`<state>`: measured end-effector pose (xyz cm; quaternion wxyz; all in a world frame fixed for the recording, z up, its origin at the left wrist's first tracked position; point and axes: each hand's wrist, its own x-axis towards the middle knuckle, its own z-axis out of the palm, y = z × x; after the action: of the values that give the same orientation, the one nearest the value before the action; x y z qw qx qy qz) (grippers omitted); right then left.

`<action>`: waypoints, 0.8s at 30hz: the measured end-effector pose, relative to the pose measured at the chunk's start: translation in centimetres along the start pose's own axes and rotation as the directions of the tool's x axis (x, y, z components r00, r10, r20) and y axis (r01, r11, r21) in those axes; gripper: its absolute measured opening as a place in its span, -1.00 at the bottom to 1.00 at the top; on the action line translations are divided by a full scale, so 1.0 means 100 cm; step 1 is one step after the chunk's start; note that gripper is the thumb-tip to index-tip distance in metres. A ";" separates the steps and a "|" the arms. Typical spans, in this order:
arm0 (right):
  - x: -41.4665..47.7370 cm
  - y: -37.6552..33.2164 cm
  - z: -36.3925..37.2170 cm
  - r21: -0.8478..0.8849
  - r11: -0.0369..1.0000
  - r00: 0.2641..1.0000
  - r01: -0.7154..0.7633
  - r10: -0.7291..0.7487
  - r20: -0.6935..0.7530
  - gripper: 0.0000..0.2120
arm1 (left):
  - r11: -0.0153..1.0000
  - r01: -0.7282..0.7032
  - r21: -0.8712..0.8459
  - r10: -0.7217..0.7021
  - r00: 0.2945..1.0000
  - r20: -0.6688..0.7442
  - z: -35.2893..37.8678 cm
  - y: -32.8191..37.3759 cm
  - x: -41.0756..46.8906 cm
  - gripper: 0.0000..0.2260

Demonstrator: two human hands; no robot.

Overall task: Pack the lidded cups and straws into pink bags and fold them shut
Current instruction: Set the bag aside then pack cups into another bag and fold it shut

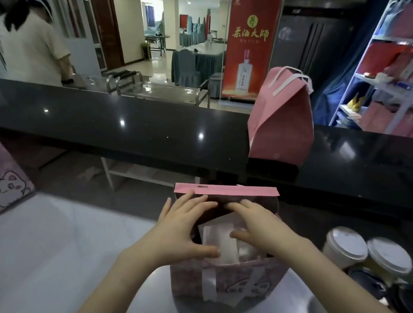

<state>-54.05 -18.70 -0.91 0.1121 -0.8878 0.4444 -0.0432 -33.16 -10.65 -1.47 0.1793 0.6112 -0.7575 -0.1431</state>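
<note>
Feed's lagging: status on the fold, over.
Open left hand, right hand press pink bag top flap. Mouth not yet shut. Two lidded cups to its right, apart.

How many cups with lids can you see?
2. One lidded cup stands just right of the pink bag; the second lidded cup is beside it, farther right. More may be hidden inside the bag.

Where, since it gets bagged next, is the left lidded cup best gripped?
Probably grip the left cup by its wall just under the lid, coming from its left: it stands upright, that side is open, and the other cup crowds its right.
</note>
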 end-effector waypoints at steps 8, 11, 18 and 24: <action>-0.050 0.027 -0.031 0.108 0.977 0.953 0.183 -0.149 -0.264 -0.70 | 0.997 -0.066 0.038 0.075 0.929 -0.362 -0.001 0.049 0.017 -0.65; -0.089 0.062 -0.049 0.107 0.985 0.909 0.133 -0.078 -0.409 -0.82 | 0.987 -0.159 -0.021 0.133 0.886 -0.445 0.009 0.099 0.041 -0.91; -0.211 0.209 -0.070 0.032 0.916 0.847 -0.399 0.382 -0.369 -0.87 | 0.924 -0.378 -0.059 0.355 0.905 -0.236 0.084 0.250 0.117 -0.89; -0.335 0.331 -0.049 0.088 0.643 0.612 -0.761 0.757 -0.230 -0.85 | 0.799 -0.601 -0.032 0.601 0.799 0.021 0.191 0.390 0.173 -0.81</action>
<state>-100.80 -11.94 -3.28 0.0558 -0.6049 0.7884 -0.0969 -79.04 -19.38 0.13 0.2111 0.3351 -0.9131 -0.0971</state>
